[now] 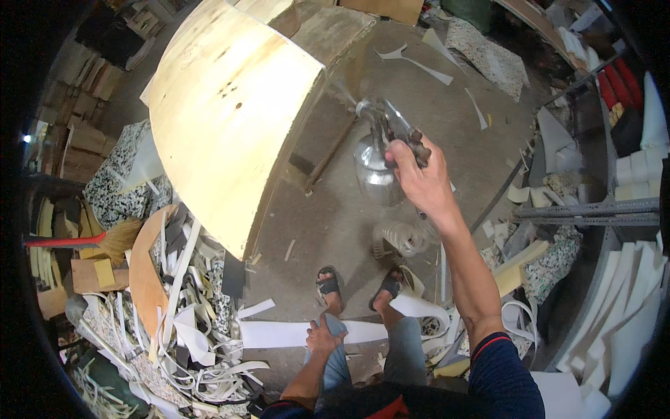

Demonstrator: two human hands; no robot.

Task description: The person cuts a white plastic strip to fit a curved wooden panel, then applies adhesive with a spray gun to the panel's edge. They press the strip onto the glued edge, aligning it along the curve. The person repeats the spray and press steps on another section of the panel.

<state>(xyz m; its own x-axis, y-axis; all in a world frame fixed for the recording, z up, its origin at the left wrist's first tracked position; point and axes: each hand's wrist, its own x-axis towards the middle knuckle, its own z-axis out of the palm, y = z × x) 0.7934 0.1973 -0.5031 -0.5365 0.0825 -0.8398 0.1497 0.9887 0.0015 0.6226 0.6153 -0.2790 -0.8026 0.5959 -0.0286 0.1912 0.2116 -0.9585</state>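
Note:
My right hand [422,180] is closed round the handle of a spray gun [380,129] with a shiny metal cup under it. The nozzle points up and left, a short way from the edge of a large curved plywood frame [230,105]. A faint pale mist shows in front of the nozzle. Down by my knee, my left hand [324,339] grips the blue trouser leg [335,324], its thumb and fingers on either side. A clear coiled hose [405,237] hangs below the spray gun, blurred in part.
Foam strips and offcuts [195,335] are heaped at the lower left, beside a red-handled broom [118,241]. A white strip [279,334] lies across the floor behind my feet. On the right, a metal rack [579,214] holds white foam sheets [614,307]. Thin scraps [419,66] lie beyond the frame.

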